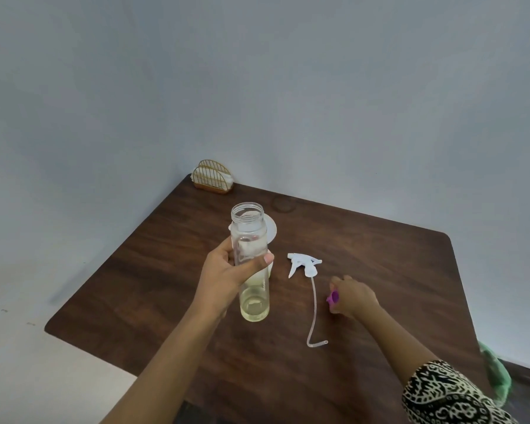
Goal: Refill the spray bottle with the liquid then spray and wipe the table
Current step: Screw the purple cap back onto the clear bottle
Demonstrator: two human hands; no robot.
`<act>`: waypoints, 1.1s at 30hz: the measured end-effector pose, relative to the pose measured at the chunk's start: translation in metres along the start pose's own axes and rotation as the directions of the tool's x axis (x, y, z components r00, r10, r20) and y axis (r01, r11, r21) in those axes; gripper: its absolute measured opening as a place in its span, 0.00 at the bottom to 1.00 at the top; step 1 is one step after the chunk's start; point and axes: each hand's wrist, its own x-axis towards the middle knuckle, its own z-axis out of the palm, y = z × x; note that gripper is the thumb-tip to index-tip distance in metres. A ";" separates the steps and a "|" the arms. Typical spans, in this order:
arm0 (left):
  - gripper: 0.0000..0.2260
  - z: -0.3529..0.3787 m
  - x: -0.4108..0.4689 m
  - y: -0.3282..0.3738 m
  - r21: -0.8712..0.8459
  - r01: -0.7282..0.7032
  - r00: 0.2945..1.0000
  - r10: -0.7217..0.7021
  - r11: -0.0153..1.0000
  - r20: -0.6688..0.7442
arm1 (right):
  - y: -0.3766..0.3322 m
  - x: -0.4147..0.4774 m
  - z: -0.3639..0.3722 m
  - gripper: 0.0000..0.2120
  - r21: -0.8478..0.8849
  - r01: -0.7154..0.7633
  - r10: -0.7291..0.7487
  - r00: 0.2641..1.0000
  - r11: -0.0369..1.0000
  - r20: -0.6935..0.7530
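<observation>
Now, starting at the left, your left hand [227,270] is wrapped around a clear bottle [251,264], fingers behind it and thumb pressed across the front at mid-height. You hold the bottle upright above the table [380,255], its wide mouth open with no cap on it. A shallow layer of pale yellowish liquid [254,309] sits in its bottom, and the rest of it looks empty. Behind the bottle, partly hidden by it, lies a white round object [272,232] on the tabletop; you cannot tell what it is from this angle. Far back at the table's corner stands a gold wire napkin holder [213,179] with white napkins in it.

Just right of the bottle, the white spray head [303,264] lies on its side on the dark wood, apart from both hands. Its long clear dip tube [312,313] trails toward you and curls at the end.

Further right, your right hand [352,296] rests low on the table, fingers curled closed around a small purple object [333,297], only an edge of which shows, so what it is stays unclear. Your right arm wears a black-and-white patterned sleeve [447,396]. At the table's right edge, something green [496,374] shows, blurred.
</observation>
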 end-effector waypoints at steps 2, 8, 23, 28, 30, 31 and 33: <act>0.13 0.000 -0.002 0.002 0.004 0.000 1.000 0.000 1.000 0.009 | -0.004 -0.002 -0.019 0.19 0.325 0.016 -0.016 1.000 0.946 -0.002; 0.13 0.001 -0.006 0.008 0.016 -0.012 1.000 0.012 1.000 0.008 | -0.057 -0.046 -0.129 0.11 0.974 0.115 -0.254 0.965 0.195 -0.063; 0.12 -0.006 -0.007 0.030 0.045 -0.053 0.998 0.054 0.998 -0.019 | -0.132 -0.084 -0.204 0.19 0.853 0.521 -0.462 0.757 -0.001 -0.463; 0.12 -0.011 -0.006 0.033 0.072 -0.054 0.998 0.055 0.996 -0.011 | -0.134 -0.082 -0.221 0.19 0.772 0.593 -0.607 0.706 0.228 -0.363; 0.14 -0.013 -0.006 0.033 0.092 -0.054 0.999 0.054 0.994 0.000 | -0.135 -0.082 -0.232 0.19 0.719 0.608 -0.666 0.694 0.336 -0.274; 0.15 -0.014 -0.005 0.032 0.102 -0.048 0.999 0.048 0.994 0.007 | -0.134 -0.083 -0.238 0.19 0.693 0.611 -0.684 0.692 0.384 -0.231; 0.16 -0.015 -0.004 0.031 0.111 -0.033 0.999 0.031 0.993 0.023 | -0.133 -0.083 -0.250 0.20 0.627 0.618 -0.703 0.694 0.474 -0.153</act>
